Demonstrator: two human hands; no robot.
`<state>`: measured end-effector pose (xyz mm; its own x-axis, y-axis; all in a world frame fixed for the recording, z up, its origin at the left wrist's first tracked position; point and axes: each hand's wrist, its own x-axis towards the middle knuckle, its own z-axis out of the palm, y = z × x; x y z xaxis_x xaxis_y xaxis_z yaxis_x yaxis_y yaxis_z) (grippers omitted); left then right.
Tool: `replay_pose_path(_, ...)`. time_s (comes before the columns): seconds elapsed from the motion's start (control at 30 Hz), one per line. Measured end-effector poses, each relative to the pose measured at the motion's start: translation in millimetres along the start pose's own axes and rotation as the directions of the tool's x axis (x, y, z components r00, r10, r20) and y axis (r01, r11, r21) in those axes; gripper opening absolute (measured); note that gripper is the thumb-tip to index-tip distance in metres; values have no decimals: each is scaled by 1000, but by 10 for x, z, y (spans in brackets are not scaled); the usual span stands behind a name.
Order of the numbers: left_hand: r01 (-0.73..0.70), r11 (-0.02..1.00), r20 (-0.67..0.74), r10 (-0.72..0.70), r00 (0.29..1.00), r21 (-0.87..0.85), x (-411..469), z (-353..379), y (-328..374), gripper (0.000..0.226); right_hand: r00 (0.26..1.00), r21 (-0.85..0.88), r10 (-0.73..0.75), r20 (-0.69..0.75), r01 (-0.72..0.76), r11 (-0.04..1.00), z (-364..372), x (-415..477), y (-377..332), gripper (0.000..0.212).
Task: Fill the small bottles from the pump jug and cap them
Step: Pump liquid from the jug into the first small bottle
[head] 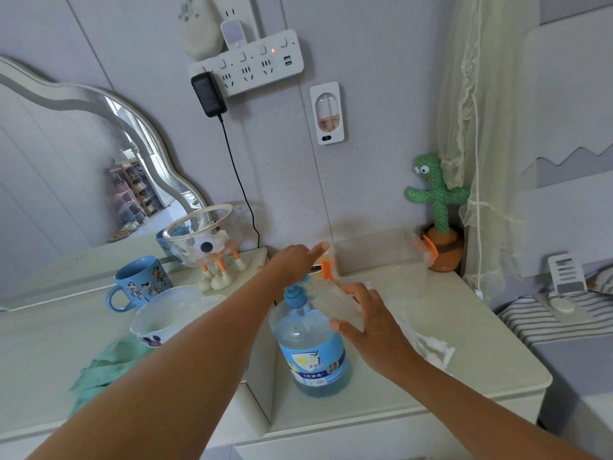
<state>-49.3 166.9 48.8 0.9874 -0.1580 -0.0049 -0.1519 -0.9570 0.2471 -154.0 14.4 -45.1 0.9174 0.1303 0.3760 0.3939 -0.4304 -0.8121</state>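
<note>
Jug (311, 353) upright, pump (295, 295) on top

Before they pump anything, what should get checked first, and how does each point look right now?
1. Clear round jug with blue pump upright on the white countertop: ok.
2. Blue liquid in the jug: ok.
3. Small bottle under the spout: cannot tell; right hand grips a blurred clear plastic object.
4. Left hand free: ok, fingers straight, stretched toward the clear plastic box with orange clips.
5. Caps within reach: cannot tell.
</note>
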Motion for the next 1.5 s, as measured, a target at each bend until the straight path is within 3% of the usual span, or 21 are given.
replay_pose_path(0.37, -32, 997, 43, 30, 999, 67, 96, 63, -26, 71, 1000, -8, -6, -27, 5, 1000, 40, 50, 82, 48)
replay_pose_path(0.6, -18, 1000, 58, 17, 998, 17, 116, 145, -49, 58, 1000, -8, 15, -25, -15, 1000, 98, 36, 146, 46)
replay_pose_path(0.8, -17, 1000, 0, 17, 1000, -3, 18, 49, -11, 58, 999, -8, 2, -33, -3, 1000, 56, 15, 76, 47)
replay_pose_path(1.03, 11, 1000, 33, -12, 999, 19, 11, -15, 34, 58, 999, 15, -8, -39, 9, 1000, 23, 21, 37, 51)
replay_pose_path(1.2, 39, 998, 24, -40, 999, 51, 71, 30, -9, 72, 999, 27, -8, -38, 9, 1000, 47, 46, 70, 50)
replay_pose_path(1.5, 52, 998, -30, -51, 998, 46, 48, 108, -14, 62, 999, 18, 36, -24, -35, 999, 91, 20, 129, 48)
